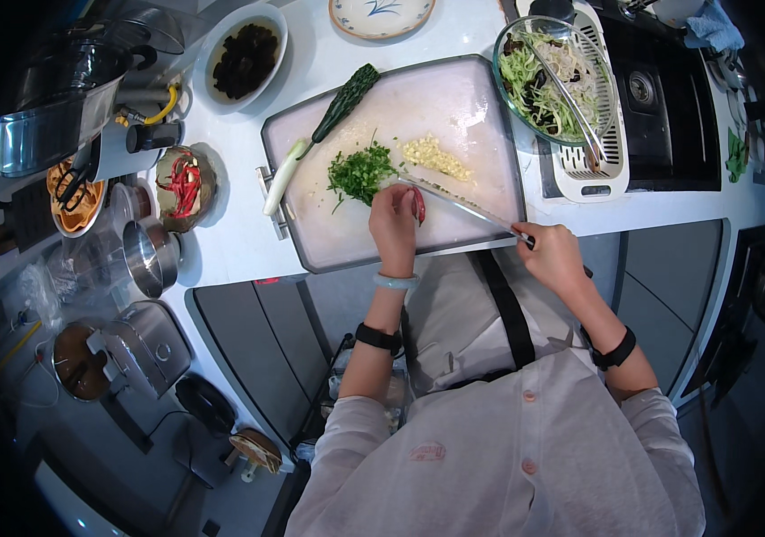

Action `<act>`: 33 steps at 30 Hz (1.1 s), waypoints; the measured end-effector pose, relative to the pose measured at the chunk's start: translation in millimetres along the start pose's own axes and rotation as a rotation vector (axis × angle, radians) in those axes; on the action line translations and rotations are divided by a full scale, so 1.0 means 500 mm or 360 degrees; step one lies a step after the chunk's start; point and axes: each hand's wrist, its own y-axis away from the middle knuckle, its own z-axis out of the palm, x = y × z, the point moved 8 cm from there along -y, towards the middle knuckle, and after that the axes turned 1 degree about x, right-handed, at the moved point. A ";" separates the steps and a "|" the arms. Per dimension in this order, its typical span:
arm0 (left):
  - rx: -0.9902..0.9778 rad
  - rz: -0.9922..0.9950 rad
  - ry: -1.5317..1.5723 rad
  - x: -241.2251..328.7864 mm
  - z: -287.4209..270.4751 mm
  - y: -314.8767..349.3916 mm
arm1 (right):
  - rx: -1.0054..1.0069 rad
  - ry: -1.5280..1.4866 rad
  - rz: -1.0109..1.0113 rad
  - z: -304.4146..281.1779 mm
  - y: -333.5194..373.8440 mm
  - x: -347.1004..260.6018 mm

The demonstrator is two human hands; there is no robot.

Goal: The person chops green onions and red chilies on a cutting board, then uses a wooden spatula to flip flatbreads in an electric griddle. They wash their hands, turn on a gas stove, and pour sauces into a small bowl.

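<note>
On the cutting board (338, 246) my left hand (393, 219) is closed on a red chili pepper (418, 207), which pokes out beside the fingers. My right hand (551, 255) grips the dark handle of a kitchen knife (467, 205). Its blade points up and left, the tip reaching close to the chili and the left fingers. Chopped green herbs (360, 174) lie in a pile just beyond my left hand. A heap of minced garlic (436, 159) sits beyond the blade. Toward the board's left side rest a cucumber (345, 103) and a pale scallion stalk (286, 176).
A glass bowl of shredded vegetables (526, 85) with tongs stands on a white drain basket (599, 184) beside the sink (691, 134). At left are a bowl of black fungus (244, 61), a bowl of red chilies (184, 183) and a steel bowl (150, 257). A plate (382, 13) is at the back.
</note>
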 end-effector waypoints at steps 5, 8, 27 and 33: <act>0.0012 0.0256 -0.0407 0.049 -0.002 0.023 | 0.0007 0.0026 -0.0006 -0.004 0.001 0.003; -0.0068 0.0420 -0.0550 0.064 0.009 0.032 | -0.0018 0.0122 -0.0112 0.000 0.008 -0.006; -0.0226 0.0823 -0.0730 0.091 0.014 0.012 | -0.0441 0.0340 0.0157 0.060 0.006 -0.002; -0.0248 0.0990 -0.0608 0.095 0.011 0.025 | -0.0320 0.0260 0.0147 0.074 -0.035 -0.004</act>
